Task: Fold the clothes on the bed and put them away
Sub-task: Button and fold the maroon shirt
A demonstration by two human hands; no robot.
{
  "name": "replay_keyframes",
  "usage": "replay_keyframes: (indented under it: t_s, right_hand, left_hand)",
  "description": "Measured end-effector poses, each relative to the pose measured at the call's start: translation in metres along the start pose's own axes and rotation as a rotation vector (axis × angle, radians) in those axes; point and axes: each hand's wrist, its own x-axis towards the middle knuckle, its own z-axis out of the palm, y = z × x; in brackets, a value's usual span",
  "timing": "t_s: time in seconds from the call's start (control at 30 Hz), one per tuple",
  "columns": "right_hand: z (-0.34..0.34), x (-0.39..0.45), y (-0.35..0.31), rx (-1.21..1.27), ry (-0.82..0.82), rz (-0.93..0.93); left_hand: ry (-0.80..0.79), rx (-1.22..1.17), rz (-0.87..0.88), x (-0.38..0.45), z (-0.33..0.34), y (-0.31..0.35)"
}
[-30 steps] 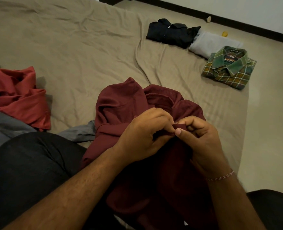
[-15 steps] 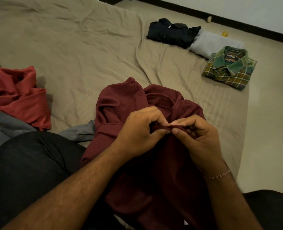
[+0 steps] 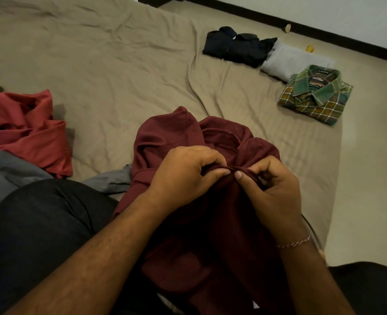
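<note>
**Maroon shirt pinched at its front, folding not yet begun**

Maroon shirt (image 3: 210, 201) lies bunched across the person's lap and the near edge of the bed (image 3: 110, 71), collar away from the body; the left hand (image 3: 185, 176) and right hand (image 3: 272, 189) meet at its front edge just below the collar, each pinching a bit of the cloth between thumb and forefinger, fingertips almost touching. It looks like the placket is being fastened or lined up, though any button is hidden under the fingers; so the step in hand is likely preparing this shirt, before any fold.

Three folded pieces sit well apart at the far right: a dark shirt (image 3: 235, 47), a grey one (image 3: 288, 62), a plaid shirt (image 3: 315, 94); a red garment (image 3: 26, 130) and grey cloth (image 3: 10, 173) wait crumpled on the left.

Next, I judge, the shirt needs spreading flat on the sheet, front closed, sleeves freed from the bunch; loose cloth shifts easily, so both hands should keep hold while laying it out.
</note>
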Motion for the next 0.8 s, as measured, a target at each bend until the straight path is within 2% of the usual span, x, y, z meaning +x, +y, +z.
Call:
replay_keyframes:
  t_s: [0.17, 0.3, 0.4, 0.53, 0.63, 0.73, 0.8]
  right_hand:
    - [0.001, 0.001, 0.000, 0.213, 0.044, 0.249]
    - [-0.002, 0.001, -0.008, 0.470, -0.008, 0.418]
    - [-0.006, 0.003, -0.010, 0.460, -0.018, 0.420]
    - [-0.010, 0.005, -0.008, 0.374, 0.059, 0.355]
    - [-0.014, 0.007, -0.003, 0.350, 0.135, 0.301]
    - [-0.014, 0.007, 0.004, 0.334, 0.127, 0.296]
    - [-0.014, 0.007, 0.008, 0.226, 0.050, 0.265]
  left_hand:
    - [-0.048, -0.011, -0.026, 0.003, -0.017, -0.014]
    - [-0.077, -0.137, -0.081, 0.005, -0.026, -0.017]
    - [-0.085, -0.184, -0.138, 0.006, -0.034, -0.020]
    - [-0.133, -0.129, -0.164, 0.006, -0.044, -0.029]
    - [-0.050, -0.152, -0.260, 0.005, -0.051, -0.038]
    - [0.013, -0.241, -0.272, 0.007, -0.057, -0.042]
    - [-0.092, -0.372, -0.274, 0.007, -0.067, -0.041]
